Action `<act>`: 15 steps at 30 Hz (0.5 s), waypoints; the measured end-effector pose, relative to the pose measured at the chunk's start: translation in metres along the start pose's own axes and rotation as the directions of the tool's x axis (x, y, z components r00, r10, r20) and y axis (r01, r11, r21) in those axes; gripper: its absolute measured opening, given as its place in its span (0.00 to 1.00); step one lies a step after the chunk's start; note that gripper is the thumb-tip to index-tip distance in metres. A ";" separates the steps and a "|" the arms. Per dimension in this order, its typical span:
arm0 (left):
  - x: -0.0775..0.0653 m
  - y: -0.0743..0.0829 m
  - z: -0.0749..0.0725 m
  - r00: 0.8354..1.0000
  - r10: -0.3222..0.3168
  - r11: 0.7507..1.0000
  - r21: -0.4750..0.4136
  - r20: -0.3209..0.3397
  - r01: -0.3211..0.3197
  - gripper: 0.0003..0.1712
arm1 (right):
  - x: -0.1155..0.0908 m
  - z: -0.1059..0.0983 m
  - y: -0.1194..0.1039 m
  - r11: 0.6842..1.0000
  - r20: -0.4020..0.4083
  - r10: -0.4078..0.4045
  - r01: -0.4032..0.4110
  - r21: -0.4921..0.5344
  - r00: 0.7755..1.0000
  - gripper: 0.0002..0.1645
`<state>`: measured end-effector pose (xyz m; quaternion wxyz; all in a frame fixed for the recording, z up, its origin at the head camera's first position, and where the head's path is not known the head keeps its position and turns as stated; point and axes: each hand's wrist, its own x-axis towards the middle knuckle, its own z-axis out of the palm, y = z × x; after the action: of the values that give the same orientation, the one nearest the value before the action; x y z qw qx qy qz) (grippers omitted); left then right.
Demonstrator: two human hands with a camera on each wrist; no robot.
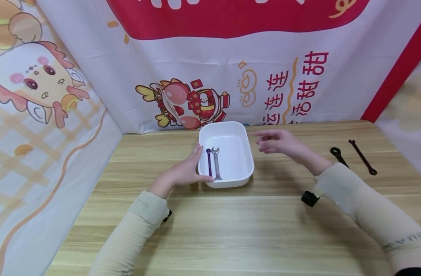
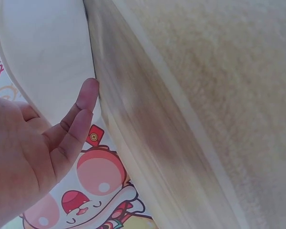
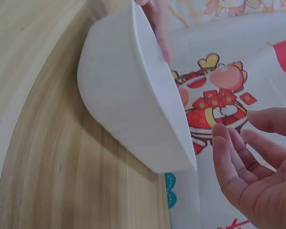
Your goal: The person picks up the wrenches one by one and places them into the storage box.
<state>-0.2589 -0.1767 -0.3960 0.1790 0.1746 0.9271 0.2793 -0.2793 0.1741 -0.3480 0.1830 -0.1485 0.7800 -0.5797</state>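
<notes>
A white plastic box [image 1: 246,153] stands on the wooden table near the back cloth. Inside it, along the left side, lie a dark combination wrench [image 1: 209,163] and a silver open-end wrench [image 1: 216,163], side by side. My left hand [image 1: 183,170] holds the box at its left side, thumb over the near corner's rim, fingers along the outer wall [image 2: 45,52]. To the right of the box, my right hand [image 1: 277,142] hovers with loosely bent fingers, and nothing is between them in the right wrist view [image 3: 257,167].
On the table's right side lie a long dark wrench [image 1: 363,157] and a black ring-ended wrench [image 1: 336,152], partly hidden behind the right sleeve [image 1: 355,195]. Printed white cloth [image 1: 196,57] hangs behind the table [image 1: 231,230] and at its left.
</notes>
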 end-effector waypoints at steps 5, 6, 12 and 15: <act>-0.001 -0.001 0.001 1.000 -0.001 1.000 -0.006 0.001 0.001 0.72 | -0.009 -0.009 0.003 1.000 -0.028 -0.011 0.011 -0.003 1.000 0.30; -0.001 -0.001 0.001 1.000 -0.001 1.000 -0.006 -0.001 0.001 0.72 | -0.011 -0.011 0.003 1.000 -0.034 -0.013 0.013 -0.006 0.999 0.30; 0.000 -0.002 0.001 1.000 0.003 1.000 0.000 -0.007 -0.003 0.72 | -0.021 -0.025 0.009 0.998 -0.083 -0.028 0.024 -0.058 0.996 0.31; 0.000 -0.002 0.001 1.000 0.009 1.000 0.003 -0.007 -0.009 0.72 | -0.025 -0.032 0.015 0.997 -0.112 -0.047 0.040 -0.069 0.993 0.32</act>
<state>-0.2595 -0.1777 -0.3976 0.1741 0.1778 0.9274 0.2794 -0.2717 0.2170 -0.3509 0.1205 -0.1382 0.8047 -0.5647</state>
